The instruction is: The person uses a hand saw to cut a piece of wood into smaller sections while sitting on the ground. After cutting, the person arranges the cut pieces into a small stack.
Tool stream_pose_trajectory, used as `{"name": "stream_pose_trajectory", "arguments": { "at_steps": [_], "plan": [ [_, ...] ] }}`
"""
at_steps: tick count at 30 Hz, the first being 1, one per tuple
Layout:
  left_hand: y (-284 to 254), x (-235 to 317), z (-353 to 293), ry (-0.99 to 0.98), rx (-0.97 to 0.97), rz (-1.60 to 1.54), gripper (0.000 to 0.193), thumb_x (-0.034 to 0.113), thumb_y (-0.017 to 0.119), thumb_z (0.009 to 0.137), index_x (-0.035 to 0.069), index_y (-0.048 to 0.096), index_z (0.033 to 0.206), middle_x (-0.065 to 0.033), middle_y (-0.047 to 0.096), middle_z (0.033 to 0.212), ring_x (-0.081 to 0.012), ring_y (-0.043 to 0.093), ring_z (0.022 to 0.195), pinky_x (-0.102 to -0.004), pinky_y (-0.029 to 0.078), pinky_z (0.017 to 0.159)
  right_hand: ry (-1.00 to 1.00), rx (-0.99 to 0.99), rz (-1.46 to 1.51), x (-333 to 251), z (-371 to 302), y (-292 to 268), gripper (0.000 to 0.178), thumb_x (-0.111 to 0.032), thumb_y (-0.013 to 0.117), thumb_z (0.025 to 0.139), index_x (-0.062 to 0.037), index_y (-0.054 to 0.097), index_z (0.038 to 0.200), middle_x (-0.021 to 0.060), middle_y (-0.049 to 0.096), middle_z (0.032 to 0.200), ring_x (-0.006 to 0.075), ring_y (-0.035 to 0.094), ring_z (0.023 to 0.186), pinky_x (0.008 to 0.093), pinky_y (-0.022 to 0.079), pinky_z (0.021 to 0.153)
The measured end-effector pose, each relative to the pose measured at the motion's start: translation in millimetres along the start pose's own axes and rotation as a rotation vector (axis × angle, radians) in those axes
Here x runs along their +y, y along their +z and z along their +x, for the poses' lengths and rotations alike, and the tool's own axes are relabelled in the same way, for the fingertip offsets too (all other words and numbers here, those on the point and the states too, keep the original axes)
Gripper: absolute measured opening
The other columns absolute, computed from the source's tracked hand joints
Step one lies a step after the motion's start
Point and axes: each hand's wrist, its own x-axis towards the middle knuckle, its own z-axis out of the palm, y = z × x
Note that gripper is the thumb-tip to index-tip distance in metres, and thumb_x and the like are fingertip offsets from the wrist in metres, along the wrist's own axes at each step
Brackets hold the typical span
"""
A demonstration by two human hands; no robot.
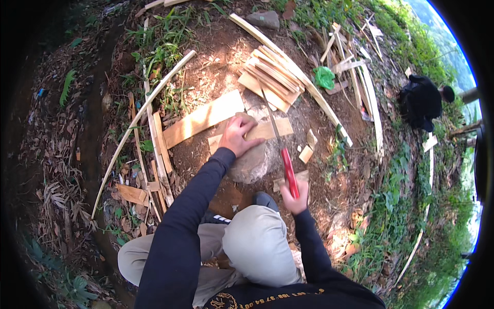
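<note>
A handsaw with a red handle (287,164) is gripped by my right hand (296,196). Its thin blade (270,110) points away from me and crosses a short wooden board (277,129) near that board's right end. The board lies across a pale, rough stone (250,169). My left hand (238,136) holds the board down left of the blade, thumb toward the saw and fingers over the far side. The fingertips are partly hidden.
Behind the board is a stack of cut wooden slats (272,74). A wider plank (206,118) lies to the left, offcuts (307,152) to the right. Long strips (154,95) flank the work spot. A green plastic bag (323,78) and a dark bundle (423,102) sit farther right.
</note>
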Motion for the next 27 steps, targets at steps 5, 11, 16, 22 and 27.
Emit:
{"name": "stream_pose_trajectory", "arguments": {
  "at_steps": [5, 11, 16, 22, 27],
  "plan": [
    [0, 0, -5, -0.052, -0.035, -0.002, 0.051, 0.041, 0.086, 0.073, 0.006, 0.075, 0.108, -0.0122, 0.064, 0.105, -0.0296, 0.058, 0.108, -0.0422, 0.050, 0.096, -0.045, -0.011, -0.127, 3, -40, -18, 0.018, -0.002, 0.064, 0.078, -0.0017, 0.051, 0.065, -0.0002, 0.041, 0.050, 0.0059, 0.044, 0.048, 0.0306, 0.035, 0.046],
    [1, -13, -4, -0.060, -0.052, -0.056, 0.053, 0.042, 0.085, 0.074, 0.006, 0.074, 0.111, -0.0116, 0.063, 0.104, -0.0288, 0.058, 0.107, -0.0405, 0.050, 0.096, 0.013, 0.001, -0.019, -7, 14, 3, 0.023, -0.003, 0.066, 0.078, -0.0016, 0.050, 0.062, -0.0004, 0.041, 0.050, 0.0058, 0.043, 0.047, 0.0304, 0.034, 0.046],
    [0, 4, 1, -0.034, -0.033, -0.001, 0.054, 0.045, 0.085, 0.074, 0.007, 0.074, 0.111, -0.0119, 0.063, 0.107, -0.0311, 0.058, 0.106, -0.0428, 0.051, 0.093, -0.063, -0.007, -0.036, 0, -48, -27, 0.022, -0.003, 0.064, 0.079, -0.0029, 0.050, 0.061, -0.0004, 0.039, 0.049, 0.0056, 0.041, 0.046, 0.0299, 0.034, 0.046],
    [6, -2, -7, -0.009, 0.019, 0.003, 0.051, 0.041, 0.086, 0.072, 0.006, 0.075, 0.108, -0.0117, 0.064, 0.103, -0.0311, 0.059, 0.102, -0.0420, 0.051, 0.092, -0.026, 0.037, -0.069, -13, 7, 1, 0.028, -0.002, 0.065, 0.080, -0.0042, 0.045, 0.060, 0.0019, 0.039, 0.049, 0.0086, 0.040, 0.045, 0.0319, 0.031, 0.046],
    [1, 2, 6, 0.025, 0.042, 0.029, 0.051, 0.041, 0.086, 0.072, 0.006, 0.075, 0.107, -0.0118, 0.064, 0.101, -0.0301, 0.059, 0.100, -0.0414, 0.051, 0.090, -0.027, 0.010, -0.062, -9, -37, -24, 0.028, -0.003, 0.066, 0.077, -0.0052, 0.046, 0.057, 0.0013, 0.040, 0.047, 0.0082, 0.040, 0.043, 0.0326, 0.034, 0.047]
  ]
}}
